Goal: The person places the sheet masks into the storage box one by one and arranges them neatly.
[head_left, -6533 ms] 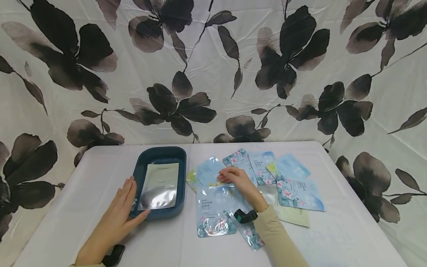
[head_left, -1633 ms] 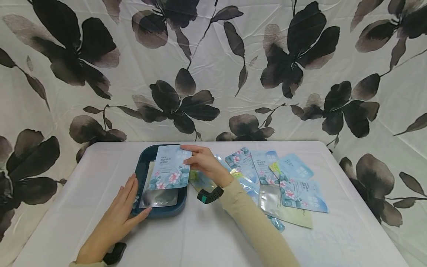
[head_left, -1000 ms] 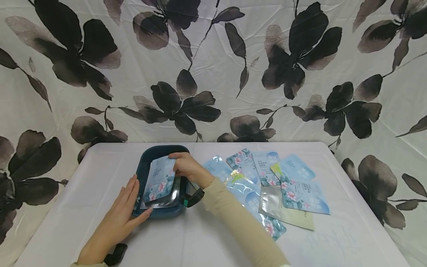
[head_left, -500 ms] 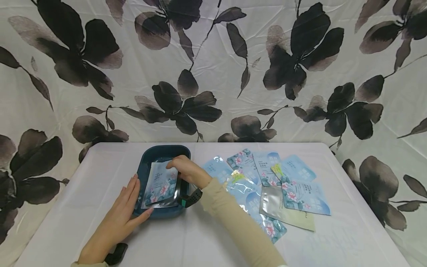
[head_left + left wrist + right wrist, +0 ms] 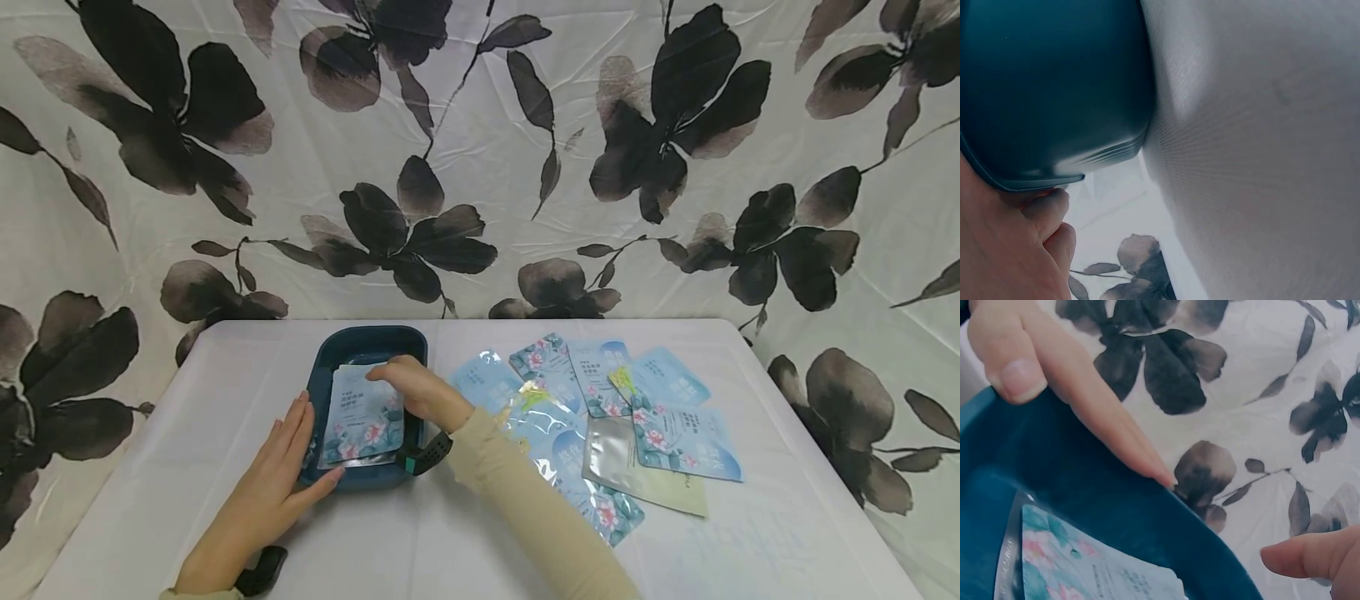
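Observation:
In the head view a blue face mask packet [image 5: 366, 417] with pink flowers lies in the dark teal tray [image 5: 375, 478], on top of a silvery packet [image 5: 367, 461]. My right hand [image 5: 423, 392] reaches over the tray's right side, its finger at the packet's upper edge. In the right wrist view one straight finger [image 5: 1304, 555] of it shows, apart from the packet. My left hand [image 5: 262, 483] rests against the tray's left side, fingers straight and thumb near the front rim. The left wrist view shows that hand [image 5: 1016, 244] along the tray's wall [image 5: 1066, 81].
Right of the tray, several blue floral packets [image 5: 682, 442] lie spread and overlapping on the white-covered table [image 5: 757, 533]. A silver and cream packet [image 5: 660, 487] lies among them. Part of the pile hides behind my right sleeve [image 5: 525, 492]. A flower-printed cloth [image 5: 525, 125] hangs behind.
My right hand carried a blue packet from the pile into the tray and lowered it onto the silvery one. Since half a second ago it has turned straighter. My left hand stays at the tray.

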`<state>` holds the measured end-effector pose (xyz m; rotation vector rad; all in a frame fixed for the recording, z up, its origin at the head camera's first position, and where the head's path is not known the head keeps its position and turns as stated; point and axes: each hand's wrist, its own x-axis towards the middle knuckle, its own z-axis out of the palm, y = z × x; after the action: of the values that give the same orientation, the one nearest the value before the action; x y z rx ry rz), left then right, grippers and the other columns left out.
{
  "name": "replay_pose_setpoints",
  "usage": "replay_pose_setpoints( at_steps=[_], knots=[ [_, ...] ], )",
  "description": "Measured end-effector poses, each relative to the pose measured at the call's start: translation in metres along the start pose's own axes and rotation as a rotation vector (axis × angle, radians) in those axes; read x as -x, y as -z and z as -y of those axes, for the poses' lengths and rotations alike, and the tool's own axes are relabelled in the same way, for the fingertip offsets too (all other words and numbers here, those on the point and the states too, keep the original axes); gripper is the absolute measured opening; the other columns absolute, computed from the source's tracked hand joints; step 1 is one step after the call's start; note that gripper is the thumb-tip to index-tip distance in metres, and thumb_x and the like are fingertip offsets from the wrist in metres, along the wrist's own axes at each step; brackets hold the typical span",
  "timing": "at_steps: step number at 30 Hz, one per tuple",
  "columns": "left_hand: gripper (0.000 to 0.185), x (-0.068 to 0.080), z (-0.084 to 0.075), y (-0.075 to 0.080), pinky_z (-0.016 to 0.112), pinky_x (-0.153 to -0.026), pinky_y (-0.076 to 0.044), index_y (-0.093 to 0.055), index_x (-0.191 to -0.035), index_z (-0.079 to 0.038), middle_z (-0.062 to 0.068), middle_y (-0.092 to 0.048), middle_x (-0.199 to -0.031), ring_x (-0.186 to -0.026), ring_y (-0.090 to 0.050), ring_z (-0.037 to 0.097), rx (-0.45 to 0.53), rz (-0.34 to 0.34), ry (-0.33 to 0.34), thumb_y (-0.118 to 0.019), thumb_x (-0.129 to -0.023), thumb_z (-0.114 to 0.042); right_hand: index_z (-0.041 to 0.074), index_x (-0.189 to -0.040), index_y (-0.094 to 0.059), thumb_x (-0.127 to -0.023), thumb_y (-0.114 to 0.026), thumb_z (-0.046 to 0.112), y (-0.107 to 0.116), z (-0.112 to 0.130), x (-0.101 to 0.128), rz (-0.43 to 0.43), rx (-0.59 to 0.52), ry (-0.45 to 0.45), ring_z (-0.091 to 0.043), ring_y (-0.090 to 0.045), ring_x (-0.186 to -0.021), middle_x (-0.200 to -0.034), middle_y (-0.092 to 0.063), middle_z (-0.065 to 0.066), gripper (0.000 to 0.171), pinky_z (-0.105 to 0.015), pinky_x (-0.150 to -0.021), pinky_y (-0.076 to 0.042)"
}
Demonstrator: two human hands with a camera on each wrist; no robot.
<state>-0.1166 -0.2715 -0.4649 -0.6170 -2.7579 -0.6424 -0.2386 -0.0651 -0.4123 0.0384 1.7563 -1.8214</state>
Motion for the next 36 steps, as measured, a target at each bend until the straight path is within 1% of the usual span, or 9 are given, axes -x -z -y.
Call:
replay_pose_setpoints(
  at_steps=[5,9,12,17,20,23,26,30,36],
  knots=[
    [0.099,0.000,-0.001,0.000,0.043,-0.122,-0.003,-0.012,-0.156,0.005,0.014,-0.001,-0.166,-0.151,-0.008,0.029,-0.002,0.001,0.002,-0.072,-0.090,-0.038,-0.008,-0.151,-0.027,-0.093,-0.064,0.019,-0.003,0.001,0.007,-0.038,0.097,0.042,-0.034,-0.024,-0.145,-0.159,-0.024,-0.020,0.074,-0.051,-0.118,-0.020],
    [0.099,0.000,-0.001,-0.001,0.043,-0.122,-0.003,-0.012,-0.156,0.005,0.014,-0.001,-0.166,-0.151,-0.008,0.028,-0.006,0.002,0.004,-0.072,-0.090,-0.038,-0.007,-0.151,-0.030,-0.095,-0.062,0.020,0.001,0.004,0.012,-0.029,0.123,0.085,-0.034,-0.026,-0.145,-0.158,-0.026,-0.020,0.070,-0.051,-0.118,-0.022],
    [0.100,0.000,-0.001,-0.001,0.042,-0.122,-0.002,-0.011,-0.156,0.005,0.015,-0.002,-0.165,-0.151,-0.008,0.029,-0.004,0.004,0.006,-0.072,-0.090,-0.038,-0.007,-0.148,-0.036,-0.096,-0.061,0.020,0.005,0.007,0.016,-0.014,0.134,0.116,-0.033,-0.031,-0.142,-0.154,-0.034,-0.019,0.063,-0.050,-0.117,-0.026],
    [0.100,0.000,-0.002,0.000,0.035,-0.121,0.003,-0.010,-0.156,0.004,0.016,-0.002,-0.165,-0.151,-0.008,0.029,-0.003,0.012,0.016,-0.071,-0.090,-0.039,0.000,-0.135,-0.056,-0.099,-0.059,0.019,0.015,0.009,0.021,0.004,0.182,0.213,-0.027,-0.050,-0.127,-0.135,-0.055,-0.011,0.041,-0.047,-0.108,-0.039],
    [0.100,-0.001,-0.002,0.001,0.036,-0.121,0.002,-0.010,-0.157,0.004,0.015,-0.001,-0.166,-0.151,-0.008,0.030,-0.003,0.018,0.029,-0.070,-0.091,-0.041,0.005,-0.125,-0.063,-0.100,-0.057,0.018,0.024,0.010,0.028,0.001,0.221,0.284,-0.025,-0.056,-0.119,-0.127,-0.060,-0.009,0.029,-0.045,-0.105,-0.042],
    [0.100,0.000,-0.002,0.002,0.039,-0.122,0.001,-0.009,-0.157,0.004,0.014,0.001,-0.166,-0.151,-0.008,0.032,-0.007,0.024,0.042,-0.069,-0.092,-0.042,0.005,-0.123,-0.064,-0.101,-0.056,0.016,0.033,0.014,0.036,-0.012,0.248,0.325,-0.024,-0.058,-0.117,-0.124,-0.062,-0.011,0.026,-0.043,-0.105,-0.043],
    [0.100,0.000,-0.001,0.002,0.040,-0.122,0.001,-0.009,-0.156,0.004,0.014,0.002,-0.166,-0.151,-0.007,0.032,-0.011,0.024,0.043,-0.069,-0.092,-0.041,0.005,-0.123,-0.065,-0.101,-0.056,0.016,0.043,0.016,0.040,-0.033,0.273,0.330,-0.024,-0.058,-0.117,-0.123,-0.062,-0.010,0.026,-0.043,-0.104,-0.043],
    [0.100,0.001,0.000,0.001,0.035,-0.121,0.005,-0.009,-0.156,0.004,0.012,0.002,-0.166,-0.152,-0.006,0.030,-0.013,0.020,0.037,-0.070,-0.091,-0.040,0.003,-0.125,-0.064,-0.101,-0.055,0.015,0.063,0.017,0.042,-0.066,0.291,0.330,-0.026,-0.056,-0.119,-0.125,-0.061,-0.010,0.028,-0.046,-0.105,-0.042],
    [0.099,-0.001,-0.001,0.001,0.033,-0.121,0.006,-0.009,-0.156,0.004,0.012,0.003,-0.166,-0.152,-0.006,0.029,-0.014,0.022,0.025,-0.069,-0.092,-0.041,-0.002,-0.124,-0.063,-0.100,-0.053,0.013,0.101,0.015,0.049,-0.134,0.283,0.339,-0.032,-0.054,-0.120,-0.132,-0.058,-0.019,0.030,-0.052,-0.107,-0.039]
  ],
)
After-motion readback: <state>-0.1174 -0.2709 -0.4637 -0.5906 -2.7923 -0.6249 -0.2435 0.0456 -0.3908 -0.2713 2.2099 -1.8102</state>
